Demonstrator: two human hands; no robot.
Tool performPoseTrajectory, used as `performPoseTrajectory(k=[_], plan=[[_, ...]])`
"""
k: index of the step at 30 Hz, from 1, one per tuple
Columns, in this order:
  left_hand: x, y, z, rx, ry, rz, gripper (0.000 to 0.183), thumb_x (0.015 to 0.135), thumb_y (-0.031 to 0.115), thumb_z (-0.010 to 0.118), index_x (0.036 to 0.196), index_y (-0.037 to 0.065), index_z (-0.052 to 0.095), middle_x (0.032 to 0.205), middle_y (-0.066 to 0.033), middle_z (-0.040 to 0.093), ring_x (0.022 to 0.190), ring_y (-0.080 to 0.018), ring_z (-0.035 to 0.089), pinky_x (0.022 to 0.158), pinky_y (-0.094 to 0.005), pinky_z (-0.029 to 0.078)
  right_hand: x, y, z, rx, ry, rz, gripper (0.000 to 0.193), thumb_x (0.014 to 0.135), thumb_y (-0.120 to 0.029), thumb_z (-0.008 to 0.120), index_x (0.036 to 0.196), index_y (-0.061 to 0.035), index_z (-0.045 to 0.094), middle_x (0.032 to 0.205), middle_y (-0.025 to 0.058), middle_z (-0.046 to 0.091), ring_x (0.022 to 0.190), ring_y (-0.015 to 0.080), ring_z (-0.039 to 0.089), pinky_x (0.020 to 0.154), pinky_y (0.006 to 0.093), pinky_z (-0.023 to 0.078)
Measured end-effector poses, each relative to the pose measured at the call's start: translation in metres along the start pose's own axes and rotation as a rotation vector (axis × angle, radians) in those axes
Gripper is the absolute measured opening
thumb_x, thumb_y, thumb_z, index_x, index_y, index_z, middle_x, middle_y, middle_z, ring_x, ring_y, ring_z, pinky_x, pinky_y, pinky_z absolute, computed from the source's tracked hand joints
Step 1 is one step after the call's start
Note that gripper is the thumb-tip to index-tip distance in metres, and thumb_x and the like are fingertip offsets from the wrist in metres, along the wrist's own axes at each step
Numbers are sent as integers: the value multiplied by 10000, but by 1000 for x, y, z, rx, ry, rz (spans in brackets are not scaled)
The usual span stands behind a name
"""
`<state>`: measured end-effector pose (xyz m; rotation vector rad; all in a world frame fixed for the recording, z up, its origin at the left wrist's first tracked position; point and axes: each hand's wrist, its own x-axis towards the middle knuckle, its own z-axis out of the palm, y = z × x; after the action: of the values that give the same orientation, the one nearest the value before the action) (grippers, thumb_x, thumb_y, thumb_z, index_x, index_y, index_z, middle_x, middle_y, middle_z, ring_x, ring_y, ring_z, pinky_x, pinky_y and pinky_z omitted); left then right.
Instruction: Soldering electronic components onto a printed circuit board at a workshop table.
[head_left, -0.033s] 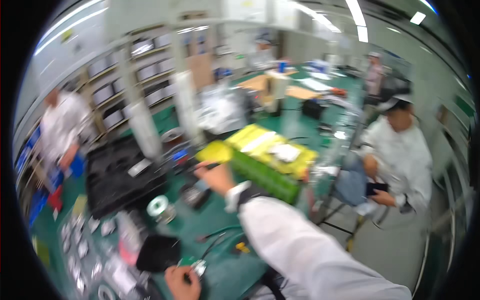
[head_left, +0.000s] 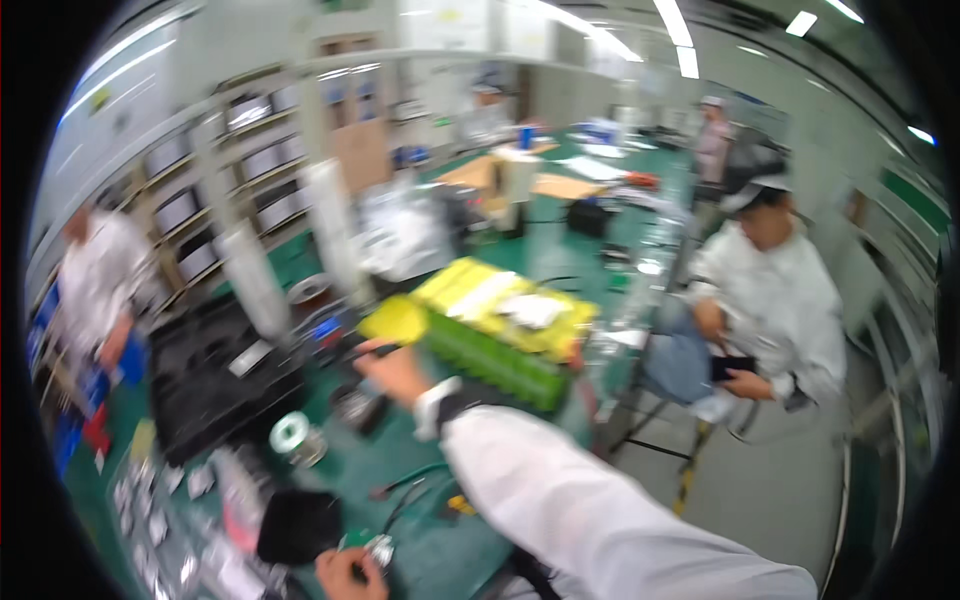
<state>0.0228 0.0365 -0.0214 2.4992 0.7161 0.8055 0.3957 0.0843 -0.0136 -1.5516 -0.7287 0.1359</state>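
My right hand (head_left: 395, 372) reaches far out over the green table, its fingers closed round a slim dark thing that blur keeps me from naming. Just below that hand sits a small dark box (head_left: 358, 408). A blue-and-red item (head_left: 325, 330) lies beyond the fingers, to the left. At the near edge, my left hand (head_left: 350, 577) is curled, with something dark between thumb and fingers. Right above it are a small green circuit board (head_left: 356, 539) and a shiny silver part (head_left: 381, 548). A black pad-like piece (head_left: 300, 527) lies beside them.
A green-sided box with a yellow top (head_left: 495, 345) stands right of my right hand. Left are a black tray (head_left: 215, 405), a solder-like spool (head_left: 291, 432) and bagged small parts (head_left: 150, 520). Thin cables (head_left: 405, 500) cross the table. A seated person (head_left: 765, 290) holds a dark flat object.
The whole view has swung a little to the right, so the scene sits further left. Both hands keep about the same places beside the things around them.
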Motion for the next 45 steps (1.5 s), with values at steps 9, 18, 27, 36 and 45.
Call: performPoseTrajectory(k=[9,18,27,36,45], plan=[[6,8,1,-59,38,-44,92,924,127,687,901,39,695,910,-153,609,879,-337,571,810,-447,461,-103,-10,23,560,-275,69,251,917,-97,612,1149,-9,576,811,37,643,611,123,618,532,281,495],[10,17,-16,0,7,-41,120,953,153,677,921,38,684,889,-159,646,861,-341,597,795,-447,469,-186,-24,-26,-218,-687,-530,223,733,-84,716,931,-92,613,1000,48,540,1042,270,483,852,402,420],[-27,24,-82,209,-123,-133,158,962,156,669,961,-2,663,797,-173,621,711,-327,572,711,-392,486,-193,-17,-15,-295,-582,-597,68,742,-137,706,774,-123,648,953,48,568,1037,273,503,847,401,423],[-61,-1,-117,310,-223,-217,212,915,172,702,1019,-11,677,893,-194,692,800,-359,670,757,-395,543,-193,-17,-14,-327,-555,-640,82,784,-180,721,758,-148,650,946,32,570,1050,266,500,856,395,414],[-36,0,-81,452,-10,265,169,892,69,676,1038,-15,660,890,-169,652,728,-337,589,687,-416,486,-176,-49,-12,-207,-658,-715,99,847,-218,698,886,-128,707,920,50,680,934,296,636,800,446,465]])
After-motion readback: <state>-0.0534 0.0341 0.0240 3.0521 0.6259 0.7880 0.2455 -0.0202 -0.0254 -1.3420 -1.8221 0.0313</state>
